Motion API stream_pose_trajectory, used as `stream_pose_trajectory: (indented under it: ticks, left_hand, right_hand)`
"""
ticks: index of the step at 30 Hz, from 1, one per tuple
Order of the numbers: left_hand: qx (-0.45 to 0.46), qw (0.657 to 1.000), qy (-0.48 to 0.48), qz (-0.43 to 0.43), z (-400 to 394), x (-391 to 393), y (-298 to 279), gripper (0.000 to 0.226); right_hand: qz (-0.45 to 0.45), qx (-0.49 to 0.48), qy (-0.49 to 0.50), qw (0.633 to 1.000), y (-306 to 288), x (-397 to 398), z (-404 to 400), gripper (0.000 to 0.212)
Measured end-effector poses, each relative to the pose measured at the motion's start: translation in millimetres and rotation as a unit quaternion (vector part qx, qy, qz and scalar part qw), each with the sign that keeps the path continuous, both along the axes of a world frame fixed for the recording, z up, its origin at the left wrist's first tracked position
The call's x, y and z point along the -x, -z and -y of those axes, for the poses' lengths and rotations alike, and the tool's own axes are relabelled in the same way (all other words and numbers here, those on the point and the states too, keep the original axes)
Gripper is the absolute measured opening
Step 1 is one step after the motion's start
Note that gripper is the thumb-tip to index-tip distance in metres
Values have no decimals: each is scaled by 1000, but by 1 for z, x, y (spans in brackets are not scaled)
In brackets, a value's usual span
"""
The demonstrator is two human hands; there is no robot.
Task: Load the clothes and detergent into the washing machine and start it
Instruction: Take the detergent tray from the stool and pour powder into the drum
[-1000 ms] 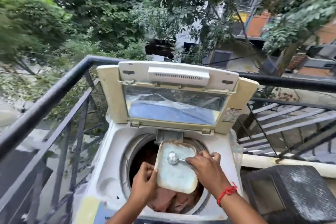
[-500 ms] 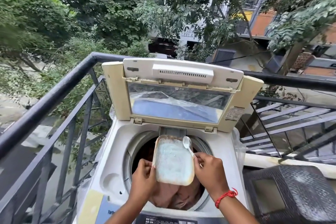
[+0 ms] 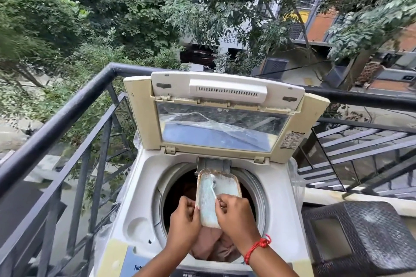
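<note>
A white top-loading washing machine (image 3: 144, 189) stands on a balcony with its lid (image 3: 216, 123) raised upright. Brownish-pink clothes (image 3: 213, 246) lie inside the round drum. My left hand (image 3: 185, 224) grips the left edge of a pale rectangular detergent container (image 3: 225, 186) with a rusty rim, held tilted over the drum opening. My right hand (image 3: 236, 216) pinches the handle of a small white plastic spoon (image 3: 212, 189), whose bowl rests inside the container on the powder. A red thread is tied around my right wrist.
A black metal railing (image 3: 67, 110) runs along the left and behind the machine. A dark woven stool (image 3: 369, 234) stands to the right. The control panel (image 3: 202, 273) lies at the bottom edge. Trees and buildings lie beyond.
The spoon has gone from above the container's right rim down into the powder. My right hand shifted left over the container. The view has tilted slightly down.
</note>
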State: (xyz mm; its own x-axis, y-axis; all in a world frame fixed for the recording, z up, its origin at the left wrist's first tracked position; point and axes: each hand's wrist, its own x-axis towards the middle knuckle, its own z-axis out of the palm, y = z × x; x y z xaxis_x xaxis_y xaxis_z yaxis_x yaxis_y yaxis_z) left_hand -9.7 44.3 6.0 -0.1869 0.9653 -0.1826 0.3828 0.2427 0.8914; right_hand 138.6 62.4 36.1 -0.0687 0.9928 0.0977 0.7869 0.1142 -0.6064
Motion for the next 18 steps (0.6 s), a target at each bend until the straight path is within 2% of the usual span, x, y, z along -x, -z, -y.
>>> stream_pose_trajectory:
  ticks: [3,7,9,13,15,18]
  left_hand:
    - [8,1000,7,-2,-1,-1,0,20]
    - [16,1000,4,1,-5,1,0,19]
    - [21,1000,4,4,-8,2,2,19]
    - [28,999,-1,18,-11,6,7,20]
    - [41,999,-6,27,-13,9,10,20]
    - [69,997,-26,32,-15,14,15,17]
  right_hand:
    - [-46,17,-4,999,4,3,0,24]
    - [-143,76,44,986,9,2,0,11]
    - [-239,146,91,956,12,0,-3,11]
    - [-421,243,151,861,14,-4,-8,7]
    - [-464,271,170,826,14,-6,-10,7]
    - [-489,291,185,801,14,-9,-14,7]
